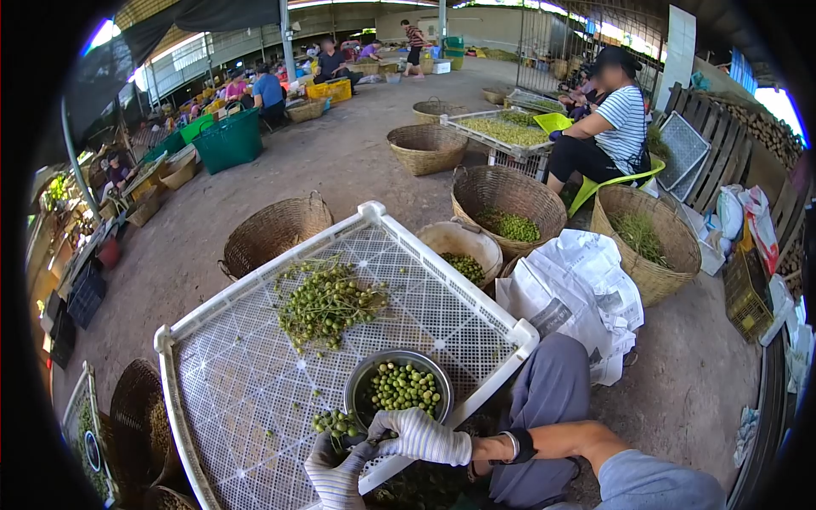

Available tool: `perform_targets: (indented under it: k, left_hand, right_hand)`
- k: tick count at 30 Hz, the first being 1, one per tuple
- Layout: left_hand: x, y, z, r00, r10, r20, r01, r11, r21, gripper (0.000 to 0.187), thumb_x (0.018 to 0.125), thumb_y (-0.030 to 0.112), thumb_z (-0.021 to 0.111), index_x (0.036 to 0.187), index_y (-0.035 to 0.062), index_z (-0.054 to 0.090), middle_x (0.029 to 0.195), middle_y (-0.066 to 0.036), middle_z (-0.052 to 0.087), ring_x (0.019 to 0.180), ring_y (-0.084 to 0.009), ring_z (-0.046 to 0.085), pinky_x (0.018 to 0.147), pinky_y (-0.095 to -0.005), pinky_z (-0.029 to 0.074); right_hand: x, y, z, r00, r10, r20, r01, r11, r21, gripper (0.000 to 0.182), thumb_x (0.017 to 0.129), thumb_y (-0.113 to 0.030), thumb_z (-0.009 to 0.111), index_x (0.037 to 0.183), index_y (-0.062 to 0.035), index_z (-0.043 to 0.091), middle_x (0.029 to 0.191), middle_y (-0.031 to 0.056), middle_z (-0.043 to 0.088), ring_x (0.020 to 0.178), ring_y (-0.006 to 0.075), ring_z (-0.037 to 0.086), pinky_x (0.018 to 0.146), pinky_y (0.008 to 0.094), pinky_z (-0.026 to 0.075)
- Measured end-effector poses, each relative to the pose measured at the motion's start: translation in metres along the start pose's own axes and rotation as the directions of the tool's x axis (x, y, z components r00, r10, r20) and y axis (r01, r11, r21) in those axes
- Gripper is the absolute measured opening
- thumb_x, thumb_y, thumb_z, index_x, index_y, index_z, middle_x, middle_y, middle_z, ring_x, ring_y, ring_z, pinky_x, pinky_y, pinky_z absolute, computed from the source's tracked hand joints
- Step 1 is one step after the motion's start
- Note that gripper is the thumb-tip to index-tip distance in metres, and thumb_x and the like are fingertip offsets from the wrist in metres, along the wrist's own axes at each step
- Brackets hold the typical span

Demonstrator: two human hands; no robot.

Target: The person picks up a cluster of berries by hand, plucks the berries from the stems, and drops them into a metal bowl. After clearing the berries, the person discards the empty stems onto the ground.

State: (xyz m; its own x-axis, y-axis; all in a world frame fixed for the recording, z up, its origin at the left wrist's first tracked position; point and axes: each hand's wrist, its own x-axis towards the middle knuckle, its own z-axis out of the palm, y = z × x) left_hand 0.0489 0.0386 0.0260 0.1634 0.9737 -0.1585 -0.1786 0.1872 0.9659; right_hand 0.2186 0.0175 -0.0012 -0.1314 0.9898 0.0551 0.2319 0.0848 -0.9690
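Note:
My left hand (338, 478), in a striped knit glove, pinches a small bunch of green berries (337, 423) at the near edge of the white mesh tray (246, 416). My right hand (416, 435), gloved alike, has its fingers closed against the left fingertips; what lies between them is hidden. Just beyond my right hand stands a metal bowl (351, 387) holding loose green berries (404, 389). Farther back on the tray lies a heap of berries on stems (327, 304). A few single berries are scattered over the mesh.
Behind the tray stand a wicker basket (276, 234), a tub (480, 242) with berries and a larger basket (510, 183). White sacking (578, 297) lies right of it, before another basket (659, 246). A seated person (616, 123) works at a second tray (501, 129).

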Motion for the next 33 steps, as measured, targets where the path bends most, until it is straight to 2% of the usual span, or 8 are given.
perform_targets:
  k: [2,4,7,14,25,27,31,33]
  left_hand:
    - [0.000,0.001,-0.001,1.000,-0.009,0.020,0.008,1.000,0.008,0.037,0.074,-0.007,0.072,0.109,-0.0044,0.062,0.087,-0.008,0.068,0.077,-0.0136,0.064,0.071,-0.0268,0.054]
    - [0.000,0.004,-0.002,0.999,-0.018,0.039,0.018,1.000,0.018,0.035,0.074,-0.009,0.071,0.108,-0.0045,0.062,0.088,-0.008,0.068,0.077,-0.0138,0.064,0.072,-0.0269,0.054]
    - [0.000,0.005,-0.005,0.999,-0.028,0.041,0.025,0.997,0.074,0.034,0.074,-0.010,0.071,0.107,-0.0053,0.063,0.089,-0.008,0.068,0.079,-0.0134,0.064,0.073,-0.0266,0.054]
    - [-0.002,0.002,-0.004,1.000,0.018,0.024,-0.019,0.999,0.048,0.033,0.074,-0.010,0.071,0.105,-0.0057,0.063,0.090,-0.008,0.069,0.079,-0.0126,0.064,0.073,-0.0270,0.054]
    - [0.000,-0.001,-0.009,0.999,0.016,0.045,-0.021,0.993,0.118,0.035,0.079,-0.006,0.069,0.112,-0.0068,0.061,0.095,-0.008,0.070,0.083,-0.0125,0.065,0.079,-0.0259,0.052]
    - [0.001,-0.005,-0.010,0.999,-0.022,0.034,0.020,0.999,0.036,0.039,0.076,-0.007,0.071,0.114,-0.0057,0.061,0.096,-0.008,0.069,0.082,-0.0105,0.064,0.072,-0.0233,0.051]
    - [0.000,-0.003,-0.007,0.999,-0.027,0.029,0.026,0.999,0.048,0.038,0.080,-0.007,0.067,0.117,-0.0056,0.059,0.095,-0.007,0.069,0.082,-0.0118,0.065,0.075,-0.0235,0.052]
    - [0.001,-0.003,-0.008,0.999,-0.030,0.020,0.029,0.998,0.055,0.037,0.080,-0.005,0.067,0.116,-0.0039,0.060,0.093,-0.005,0.069,0.075,-0.0085,0.063,0.065,-0.0199,0.049]
  right_hand:
    - [-0.001,-0.002,0.000,1.000,0.016,0.004,-0.015,0.999,-0.030,0.030,0.079,-0.019,0.079,0.100,-0.0034,0.065,0.087,0.0053,0.069,0.081,0.0141,0.065,0.074,0.0279,0.050]
    - [-0.002,0.001,0.002,0.993,-0.107,-0.046,0.104,0.993,-0.059,0.023,0.079,-0.010,0.075,0.095,-0.0017,0.062,0.086,0.0101,0.067,0.080,0.0225,0.066,0.073,0.0337,0.050]
    - [-0.002,0.004,0.003,0.981,-0.187,-0.041,0.181,0.976,-0.118,0.022,0.079,-0.009,0.074,0.096,-0.0018,0.062,0.087,0.0109,0.065,0.080,0.0256,0.065,0.073,0.0347,0.051]
    - [-0.004,0.003,0.003,0.958,-0.284,-0.040,0.272,0.944,-0.187,0.023,0.080,-0.010,0.073,0.098,-0.0020,0.061,0.091,0.0106,0.064,0.081,0.0273,0.065,0.073,0.0353,0.051]
    - [0.002,0.001,-0.004,0.993,-0.108,0.036,0.109,0.994,-0.028,0.034,0.076,-0.024,0.082,0.098,-0.0043,0.064,0.090,0.0035,0.068,0.084,0.0159,0.066,0.074,0.0293,0.051]
    - [0.002,-0.001,-0.005,0.995,-0.086,0.051,0.088,0.996,-0.032,0.034,0.077,-0.024,0.081,0.098,-0.0044,0.064,0.090,0.0031,0.068,0.084,0.0152,0.066,0.074,0.0289,0.051]
    - [0.001,-0.006,-0.004,0.996,-0.081,0.026,0.081,0.997,-0.004,0.031,0.078,-0.020,0.080,0.097,-0.0019,0.063,0.087,0.0039,0.069,0.078,0.0113,0.062,0.072,0.0285,0.051]
    - [0.001,-0.006,-0.003,0.996,-0.081,0.027,0.080,0.997,0.004,0.031,0.079,-0.019,0.080,0.098,-0.0020,0.063,0.087,0.0037,0.069,0.078,0.0113,0.062,0.072,0.0285,0.051]
